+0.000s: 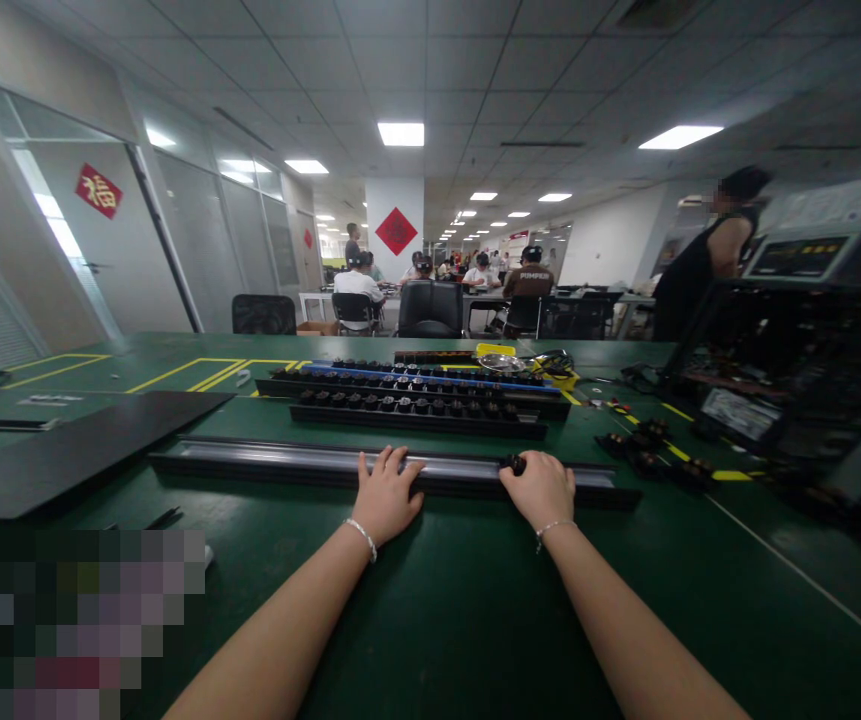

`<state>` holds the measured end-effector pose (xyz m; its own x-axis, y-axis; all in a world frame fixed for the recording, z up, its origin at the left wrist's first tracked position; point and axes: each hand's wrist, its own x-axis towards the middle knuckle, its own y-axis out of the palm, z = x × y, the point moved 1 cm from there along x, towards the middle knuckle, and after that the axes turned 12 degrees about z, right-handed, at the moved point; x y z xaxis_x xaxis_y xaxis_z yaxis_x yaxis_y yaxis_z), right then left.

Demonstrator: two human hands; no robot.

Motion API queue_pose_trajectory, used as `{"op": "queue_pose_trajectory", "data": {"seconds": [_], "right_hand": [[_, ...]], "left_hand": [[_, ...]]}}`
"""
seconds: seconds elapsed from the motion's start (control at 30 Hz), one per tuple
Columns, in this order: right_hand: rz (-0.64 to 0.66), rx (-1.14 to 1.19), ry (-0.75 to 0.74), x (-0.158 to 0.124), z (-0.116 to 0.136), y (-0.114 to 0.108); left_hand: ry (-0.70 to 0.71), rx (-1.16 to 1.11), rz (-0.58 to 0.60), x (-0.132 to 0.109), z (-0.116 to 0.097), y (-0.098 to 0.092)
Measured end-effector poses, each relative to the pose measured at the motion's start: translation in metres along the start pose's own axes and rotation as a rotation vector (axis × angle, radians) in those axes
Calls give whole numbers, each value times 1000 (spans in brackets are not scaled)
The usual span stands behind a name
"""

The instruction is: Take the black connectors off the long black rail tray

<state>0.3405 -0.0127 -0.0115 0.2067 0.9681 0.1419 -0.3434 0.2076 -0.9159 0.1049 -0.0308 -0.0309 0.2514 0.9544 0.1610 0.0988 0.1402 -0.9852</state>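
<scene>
A long black channel rail [265, 462] with a shiny inner face lies crosswise on the green table in front of me. My left hand [387, 495] rests on its middle, fingers spread over the near edge and into the channel. Toward the rail's right part, my right hand [542, 488] is closed around a small black part [512, 464], held at the channel. Most of that part is hidden by my fingers. Just behind lies a shorter black rail [419, 422] filled with a row of small round black parts.
More filled rails [415, 380] lie further back, beside a yellow tray [495, 350]. Loose black parts [651, 445] are scattered at the right, near an open equipment rack [767, 350]. A dark flat panel [85, 450] lies at the left. A person [711, 250] stands beyond the rack.
</scene>
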Motion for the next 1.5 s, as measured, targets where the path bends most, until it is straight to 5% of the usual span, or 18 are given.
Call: {"op": "queue_pose_trajectory", "data": {"seconds": [1.5], "right_hand": [[16, -39, 45, 5, -26, -13]], "left_hand": [[19, 4, -36, 0, 1, 3]]}}
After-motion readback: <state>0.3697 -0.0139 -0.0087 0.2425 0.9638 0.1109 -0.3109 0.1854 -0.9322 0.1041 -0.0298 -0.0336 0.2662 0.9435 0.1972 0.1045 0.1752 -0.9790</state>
